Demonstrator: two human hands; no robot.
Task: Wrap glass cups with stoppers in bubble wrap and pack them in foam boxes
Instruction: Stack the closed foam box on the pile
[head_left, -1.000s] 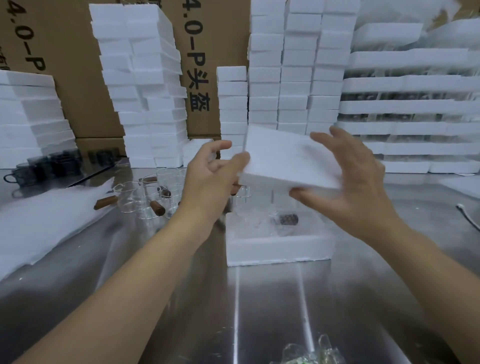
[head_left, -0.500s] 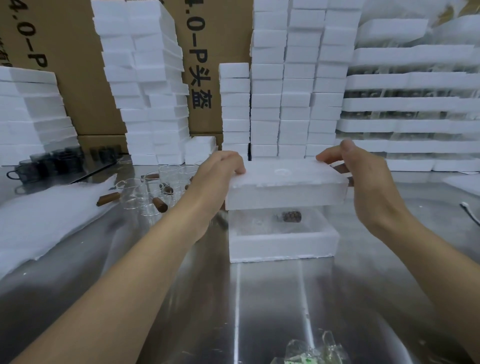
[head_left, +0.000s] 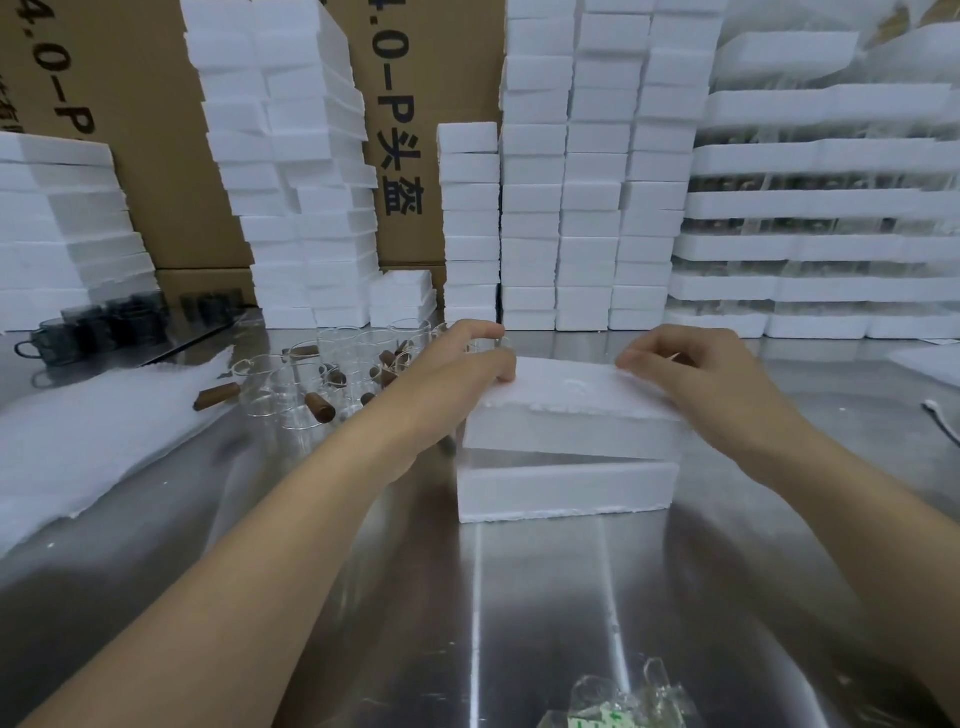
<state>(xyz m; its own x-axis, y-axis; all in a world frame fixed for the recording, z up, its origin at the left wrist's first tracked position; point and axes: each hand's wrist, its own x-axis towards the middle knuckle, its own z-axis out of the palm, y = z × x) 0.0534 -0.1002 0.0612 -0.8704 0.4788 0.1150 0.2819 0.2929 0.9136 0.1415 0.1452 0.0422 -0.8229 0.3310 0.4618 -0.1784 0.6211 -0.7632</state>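
Foam box base sits in the middle of the table. The lid, which I held clear above it half a second ago, is now down: its right end touches and a thin gap remains at the left. My left hand and right hand curl over the lid's ends. The cup is now hidden, so I judge only pressing shut remains.

- My left hand is bare; my left forearm is uncovered all the way to the near left corner.
- My right hand is bare too; my right forearm is likewise uncovered as far as it shows.
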